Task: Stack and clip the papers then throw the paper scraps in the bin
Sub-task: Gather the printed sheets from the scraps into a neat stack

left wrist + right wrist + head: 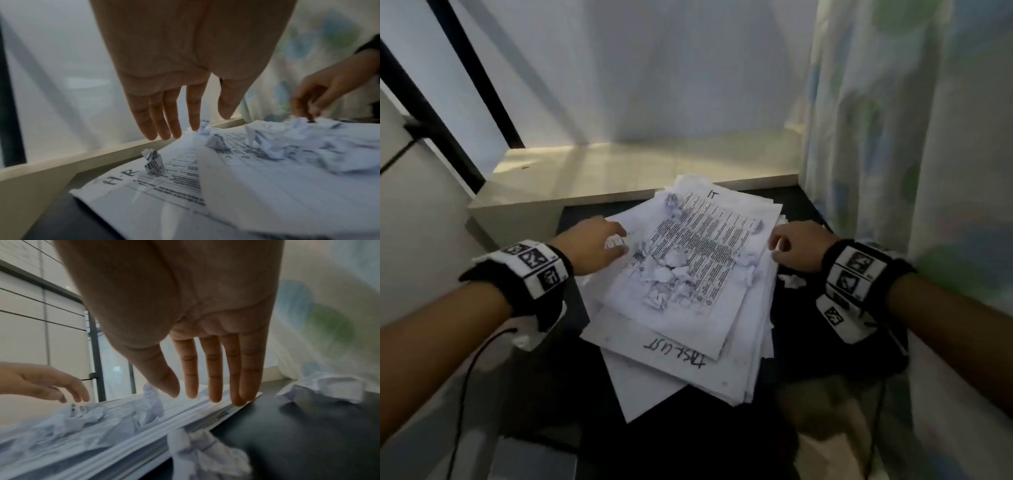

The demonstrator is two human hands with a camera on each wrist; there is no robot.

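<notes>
while your two hands hung over the pile, the papers (688, 291) lay in a loose, skewed stack on the dark surface (825, 342), their edges fanned out at the near end. your left hand (592, 245) reached in from the left with its fingers (164, 120) straight and slightly spread, holding nothing; from the left wrist view the tips hovered just above the far left edge of the stack, and whether they touched it could not be told. your right hand (799, 245) sat at the right edge of the stack; in the right wrist view its fingers (213, 369) pointed down, nearly straight and close together, with the tips at the edge of the sheets and nothing gripped. crumpled paper scraps (671, 270) were strewn over the top printed sheet, with one (792, 281) lying on the surface just right of the stack, near your right wrist. a lower sheet showed handwritten letters (674, 354) at the near side. a pale ledge (619, 178) ran across the far side, and a patterned curtain (911, 137) hung on the right.
</notes>
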